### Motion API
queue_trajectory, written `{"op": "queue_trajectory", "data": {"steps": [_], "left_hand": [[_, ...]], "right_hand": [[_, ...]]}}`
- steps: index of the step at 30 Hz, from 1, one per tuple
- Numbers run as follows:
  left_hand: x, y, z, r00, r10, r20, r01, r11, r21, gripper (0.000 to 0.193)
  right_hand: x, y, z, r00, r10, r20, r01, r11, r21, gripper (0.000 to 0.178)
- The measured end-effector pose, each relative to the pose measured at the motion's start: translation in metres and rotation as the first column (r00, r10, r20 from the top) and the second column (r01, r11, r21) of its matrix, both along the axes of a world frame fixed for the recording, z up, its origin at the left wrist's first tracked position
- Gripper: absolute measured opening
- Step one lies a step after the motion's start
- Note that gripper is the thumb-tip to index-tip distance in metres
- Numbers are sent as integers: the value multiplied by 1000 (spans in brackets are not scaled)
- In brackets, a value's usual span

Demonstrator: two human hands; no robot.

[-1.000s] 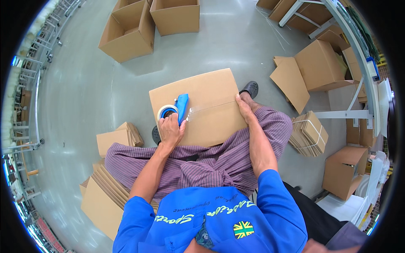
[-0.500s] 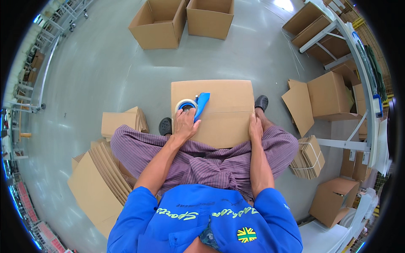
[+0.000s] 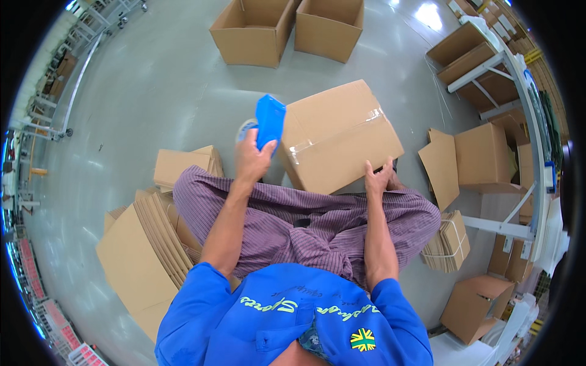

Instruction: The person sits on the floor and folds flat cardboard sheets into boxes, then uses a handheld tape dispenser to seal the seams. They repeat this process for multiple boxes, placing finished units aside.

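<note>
Just beyond the person's legs (image 3: 406, 222), the right hand (image 3: 378, 180), fingers apart, touches the near right edge of the box (image 3: 342, 137), left of which the left hand (image 3: 252, 157) has its fingers clamped on a blue dispenser (image 3: 270, 121), with 2 open boxes (image 3: 249, 47) far ahead.
</note>
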State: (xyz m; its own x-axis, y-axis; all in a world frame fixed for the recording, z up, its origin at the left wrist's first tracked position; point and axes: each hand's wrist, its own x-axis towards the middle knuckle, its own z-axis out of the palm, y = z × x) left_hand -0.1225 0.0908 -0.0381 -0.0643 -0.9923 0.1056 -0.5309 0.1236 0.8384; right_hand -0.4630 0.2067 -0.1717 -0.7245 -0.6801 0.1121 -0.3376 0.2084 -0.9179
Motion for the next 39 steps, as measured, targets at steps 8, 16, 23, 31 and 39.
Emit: {"op": "queue_trajectory", "data": {"steps": [8,16,23,31,39], "left_hand": [[96,27,20,954,291,70,-296,953,70,40],[68,21,11,980,165,-112,-146,976,163,41],[64,19,16,971,193,-138,-169,971,171,39],[64,24,15,990,134,-39,-126,977,170,43],[56,27,-2,991,130,22,-132,990,60,44]], "right_hand": [[114,-87,40,617,731,-290,-408,613,677,95],[142,-71,24,592,617,-518,-306,767,564,100],[120,-54,24,466,703,-537,-335,702,628,99],[41,16,31,219,841,-495,-503,532,681,92],[16,41,26,56,871,-489,-533,440,723,90]]}}
